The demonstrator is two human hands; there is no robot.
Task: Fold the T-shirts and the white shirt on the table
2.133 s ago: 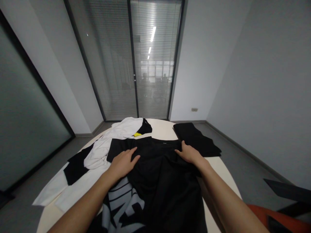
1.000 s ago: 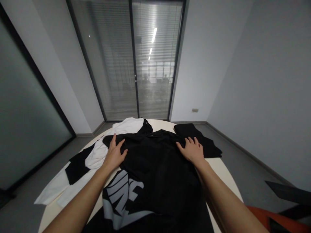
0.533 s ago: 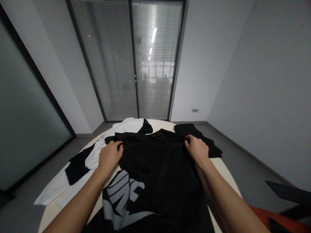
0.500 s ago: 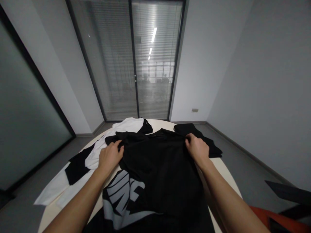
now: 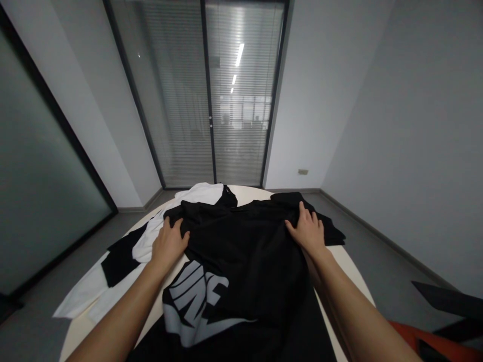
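A black T-shirt [image 5: 256, 261] with a large grey print lies spread over the near part of the table, its neckline at the far side. At the shirt's left shoulder area my left hand [image 5: 169, 241] rests with its fingers apart. My right hand [image 5: 307, 231] touches the cloth at the right shoulder, fingers spread, with nothing gripped. Just beyond it sits a folded black garment [image 5: 330, 231], partly hidden by that hand.
White and black clothes [image 5: 147, 241] lie in a loose heap along the left side of the round cream table [image 5: 352, 266]. An orange and black object [image 5: 422, 342] stands at the lower right. A glass door with blinds is ahead.
My right hand has let go of the shirt's shoulder and its fingers have spread. The left hand has shifted slightly, its fingers opening. The shirt's collar has flattened and its print has moved slightly right.
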